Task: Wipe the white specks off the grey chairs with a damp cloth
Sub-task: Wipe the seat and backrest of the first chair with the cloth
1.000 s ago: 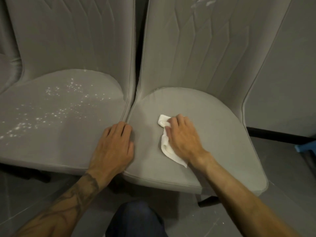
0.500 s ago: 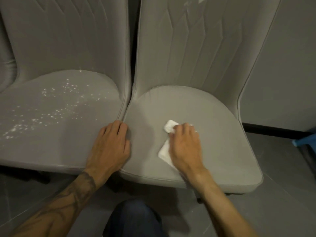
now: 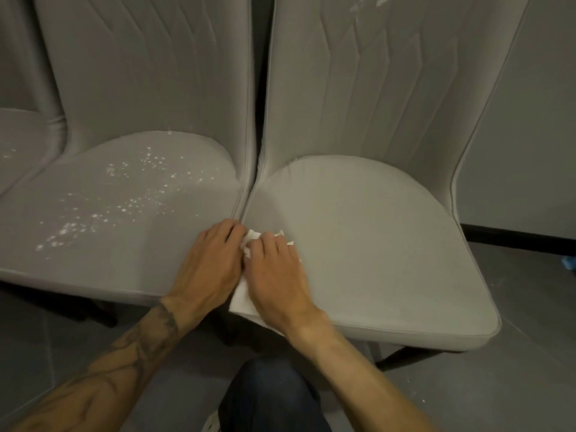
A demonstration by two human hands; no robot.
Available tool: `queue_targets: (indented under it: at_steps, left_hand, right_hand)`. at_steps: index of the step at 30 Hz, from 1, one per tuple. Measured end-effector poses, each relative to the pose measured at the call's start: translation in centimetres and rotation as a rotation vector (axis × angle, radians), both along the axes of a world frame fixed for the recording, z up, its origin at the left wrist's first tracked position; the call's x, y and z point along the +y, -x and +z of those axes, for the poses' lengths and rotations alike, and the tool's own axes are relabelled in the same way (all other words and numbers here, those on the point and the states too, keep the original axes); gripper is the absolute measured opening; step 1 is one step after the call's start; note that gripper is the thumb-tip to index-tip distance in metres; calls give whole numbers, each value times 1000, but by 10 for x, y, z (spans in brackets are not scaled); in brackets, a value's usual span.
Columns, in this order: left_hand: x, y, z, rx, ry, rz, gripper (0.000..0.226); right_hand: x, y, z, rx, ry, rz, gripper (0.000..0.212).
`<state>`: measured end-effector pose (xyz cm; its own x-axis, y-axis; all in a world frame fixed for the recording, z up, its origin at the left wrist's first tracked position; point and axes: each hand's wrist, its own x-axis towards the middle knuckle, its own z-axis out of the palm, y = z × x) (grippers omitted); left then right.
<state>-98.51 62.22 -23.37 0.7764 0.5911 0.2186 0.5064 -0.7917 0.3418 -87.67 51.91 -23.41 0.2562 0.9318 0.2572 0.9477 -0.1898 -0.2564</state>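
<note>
Indoor room with upholstered chairs [image 3: 374, 244] on tiled floor [image 3: 514, 385].

Most of the cloth [image 3: 241, 296] is buried under my guy's right hand [image 3: 274, 275]; only a crumpled bit at the fingertips and a flap by the wrist stick out. The left hand [image 3: 208, 263] has its fingertips tucked down by that crumpled end, so I can't tell if they're pinching it. The right chair [image 3: 374, 244] has white marks [image 3: 367, 1] on its back, chopped by the top edge. The far-left chair [image 3: 15, 145] is just a sliver. There's a blue thing [image 3: 568, 263] at the right edge, no clue what. The knee [image 3: 274, 397] is cut off at the bottom.
</note>
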Motion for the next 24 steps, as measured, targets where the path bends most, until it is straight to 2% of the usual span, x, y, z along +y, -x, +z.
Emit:
queue_targets:
  at_steps: [2,4,7,11,13,15,18,21,24]
  left_hand:
    - [2,4,-2,15,-63,-16,40]
    - [2,4,-5,14,-116,19,33]
    - [-1,2,-10,12,-117,19,37]
    - [2,4,-7,34,83,4,61]
    - [4,3,-8,49,-30,-4,55]
    - [7,-4,-8,42,-173,-14,37]
    - [22,-24,-4,0,-251,15,22]
    - [40,-49,-6,-25,-293,4,15]
    - [55,-70,-6,-53,-288,-33,14]
  right_hand:
    - [-13,-27,0,-24,-17,-4,19]
    - [-23,-54,-1,-1,-14,-131,15]
    - [-2,-52,0,3,-21,-288,13]
    - [28,-25,-4,-22,-14,-22,18]
    - [26,-52,-2,-5,-14,-28,19]
    - [21,-91,-2,-16,22,-112,20]
    - [12,-153,-1,-80,101,-302,24]
    - [6,-211,2,-88,157,-546,28]
    - [15,-250,2,-135,213,-709,43]
